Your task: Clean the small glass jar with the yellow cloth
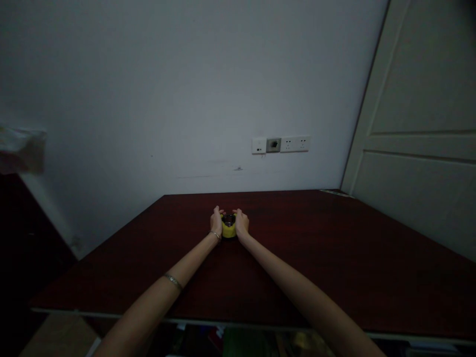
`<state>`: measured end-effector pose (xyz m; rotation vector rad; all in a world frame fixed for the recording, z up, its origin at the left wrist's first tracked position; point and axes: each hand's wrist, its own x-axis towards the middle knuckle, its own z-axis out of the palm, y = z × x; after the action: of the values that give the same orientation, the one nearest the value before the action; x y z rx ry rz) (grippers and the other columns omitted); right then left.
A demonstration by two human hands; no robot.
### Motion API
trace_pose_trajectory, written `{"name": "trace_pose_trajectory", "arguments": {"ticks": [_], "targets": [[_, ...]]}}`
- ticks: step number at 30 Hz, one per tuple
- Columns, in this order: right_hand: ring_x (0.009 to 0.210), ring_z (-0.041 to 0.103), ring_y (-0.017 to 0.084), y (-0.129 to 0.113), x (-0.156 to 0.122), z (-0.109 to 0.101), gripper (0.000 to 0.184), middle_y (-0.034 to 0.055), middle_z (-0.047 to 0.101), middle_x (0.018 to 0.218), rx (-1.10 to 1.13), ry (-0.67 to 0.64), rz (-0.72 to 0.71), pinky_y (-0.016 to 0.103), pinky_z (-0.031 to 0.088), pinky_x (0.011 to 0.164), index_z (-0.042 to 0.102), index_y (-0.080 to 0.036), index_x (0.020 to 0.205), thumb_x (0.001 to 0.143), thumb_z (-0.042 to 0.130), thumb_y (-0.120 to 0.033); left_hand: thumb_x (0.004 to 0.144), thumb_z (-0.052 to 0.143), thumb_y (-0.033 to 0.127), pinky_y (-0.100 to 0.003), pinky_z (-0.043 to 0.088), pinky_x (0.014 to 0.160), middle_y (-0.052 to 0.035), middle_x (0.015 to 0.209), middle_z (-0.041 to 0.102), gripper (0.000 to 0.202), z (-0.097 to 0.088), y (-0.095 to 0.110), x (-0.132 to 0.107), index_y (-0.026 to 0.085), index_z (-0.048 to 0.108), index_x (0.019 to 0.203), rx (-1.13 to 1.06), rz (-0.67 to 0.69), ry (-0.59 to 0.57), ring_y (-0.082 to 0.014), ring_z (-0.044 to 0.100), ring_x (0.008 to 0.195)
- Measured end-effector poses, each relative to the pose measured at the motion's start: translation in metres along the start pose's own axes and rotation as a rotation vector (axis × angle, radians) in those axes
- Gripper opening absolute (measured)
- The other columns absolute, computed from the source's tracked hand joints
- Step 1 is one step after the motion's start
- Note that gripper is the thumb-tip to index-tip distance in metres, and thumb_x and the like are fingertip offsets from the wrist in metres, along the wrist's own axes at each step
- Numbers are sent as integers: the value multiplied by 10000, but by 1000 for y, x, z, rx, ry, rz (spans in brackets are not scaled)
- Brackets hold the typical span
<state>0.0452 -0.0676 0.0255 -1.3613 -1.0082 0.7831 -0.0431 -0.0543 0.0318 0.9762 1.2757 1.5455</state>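
A small yellow object with a dark round top (228, 228) stands on the dark red table (334, 258), near its far middle. My left hand (216, 220) cups its left side and my right hand (241, 223) cups its right side, fingers curled round it. Both arms reach straight out across the table. A thin bracelet sits at my left wrist and another further up the forearm. What the object is I cannot make out in the dim light.
A white wall rises behind the table with a row of sockets (280, 144). A pale door (420, 139) stands at the right. A blurred pale thing (20, 148) shows at the left edge. Items lie under the table's near edge.
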Motion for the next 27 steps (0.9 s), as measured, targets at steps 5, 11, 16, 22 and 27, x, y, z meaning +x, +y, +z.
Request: {"name": "trace_pose_trajectory", "arguments": {"ticks": [5,11,16,22,27], "targets": [[946,614,236,1,8,-56,487,101,680,1001,-5,51,-25,272,419,815,694,-146,927,811,287,-388,745,383,527,-310,465,688,-156,912,654,522,47,-6,-25,78,614,878,-102,-79,-73,-211,621,761],[918,626,231,6,7,-111,490,97,687,979,-5,105,-26,261,437,784,694,-133,926,795,303,-399,745,405,507,-312,468,718,-148,913,658,493,89,-14,-56,83,617,879,-181,-145,-150,-204,627,765],[920,625,228,11,5,-130,495,116,679,994,4,108,-28,263,435,798,689,-110,925,789,308,-395,745,409,478,-329,466,744,-150,906,658,464,100,-21,-68,78,611,866,-211,-179,-185,-206,626,766],[910,629,232,17,6,-131,504,126,683,973,19,90,-6,269,445,779,686,-99,920,784,315,-411,742,417,458,-338,465,745,-145,901,658,422,98,-25,-72,93,599,852,-211,-199,-185,-200,629,741],[911,626,226,17,4,-129,487,125,680,981,18,74,-12,265,440,783,681,-103,928,788,323,-403,736,418,457,-338,469,729,-142,901,657,413,97,-25,-71,100,593,848,-193,-201,-174,-200,629,727]]}}
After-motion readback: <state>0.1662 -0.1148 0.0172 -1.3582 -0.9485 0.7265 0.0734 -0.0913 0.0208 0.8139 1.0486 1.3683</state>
